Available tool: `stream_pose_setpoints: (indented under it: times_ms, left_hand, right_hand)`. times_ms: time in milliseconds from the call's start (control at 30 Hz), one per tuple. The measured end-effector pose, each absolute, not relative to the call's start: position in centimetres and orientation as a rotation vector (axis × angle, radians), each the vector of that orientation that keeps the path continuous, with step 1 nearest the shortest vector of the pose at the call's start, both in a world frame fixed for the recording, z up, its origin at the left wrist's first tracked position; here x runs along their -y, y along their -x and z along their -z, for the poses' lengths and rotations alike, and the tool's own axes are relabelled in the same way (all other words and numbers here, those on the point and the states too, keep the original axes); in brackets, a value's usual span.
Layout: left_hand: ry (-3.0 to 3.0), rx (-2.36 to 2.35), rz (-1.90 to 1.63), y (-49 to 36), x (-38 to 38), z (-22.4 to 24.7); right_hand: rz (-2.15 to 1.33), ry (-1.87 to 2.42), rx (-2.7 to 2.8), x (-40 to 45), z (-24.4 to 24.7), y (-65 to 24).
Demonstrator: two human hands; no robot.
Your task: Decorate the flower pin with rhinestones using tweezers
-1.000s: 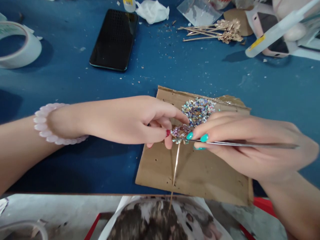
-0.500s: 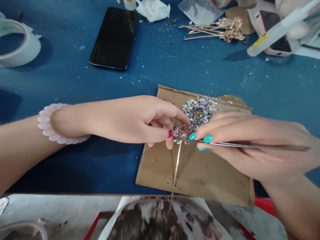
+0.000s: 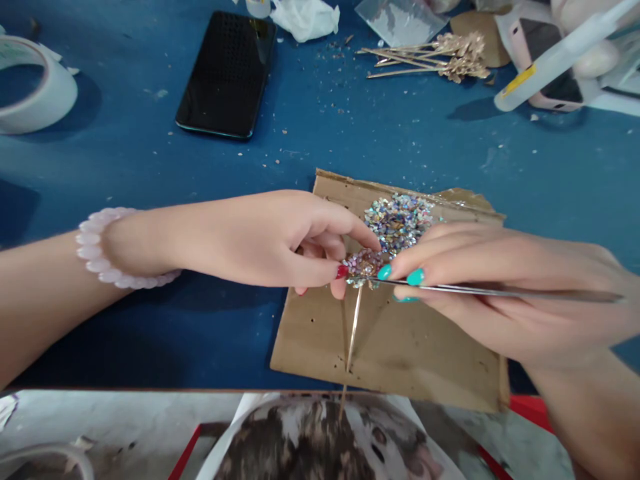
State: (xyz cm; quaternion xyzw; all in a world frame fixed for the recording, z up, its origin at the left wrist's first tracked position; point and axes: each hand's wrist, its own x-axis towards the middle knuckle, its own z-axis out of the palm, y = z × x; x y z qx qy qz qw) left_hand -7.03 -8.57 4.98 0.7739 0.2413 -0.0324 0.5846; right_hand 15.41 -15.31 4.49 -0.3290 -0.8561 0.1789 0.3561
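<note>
My left hand [image 3: 260,237], with a pale bead bracelet at the wrist, has its thumb and index finger closed on the edge of a small beaded flower [image 3: 364,263]. A thin gold stick [image 3: 355,327] runs down from the flower over the cardboard [image 3: 400,353]. Metal tweezers [image 3: 480,290] are held in my right hand [image 3: 505,287], their tips touching the flower's lower edge. Just behind the flower lies a pile of shiny shell-like chips [image 3: 400,220], partly hidden by my right fingers.
A black phone [image 3: 227,77] lies at the back left, and a white tape roll [image 3: 55,93] at the far left. Gold flower sticks [image 3: 425,57], a plastic bag [image 3: 400,23], a white tube [image 3: 550,63] and a pink phone [image 3: 555,87] are at the back right.
Both hands stay almost in place. The tweezer tips have shifted very slightly at the flower, and the view has moved a little.
</note>
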Motion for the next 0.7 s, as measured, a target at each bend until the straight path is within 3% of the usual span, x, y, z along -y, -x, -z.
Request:
stream_pose_setpoints:
  times_ms: [700]
  left_hand:
    - [-1.783, -0.593, 0.108, 6.90, 8.38, -4.49]
  right_hand:
    - [-0.436, 0.855, 2.231, 15.26, -4.33, -15.36]
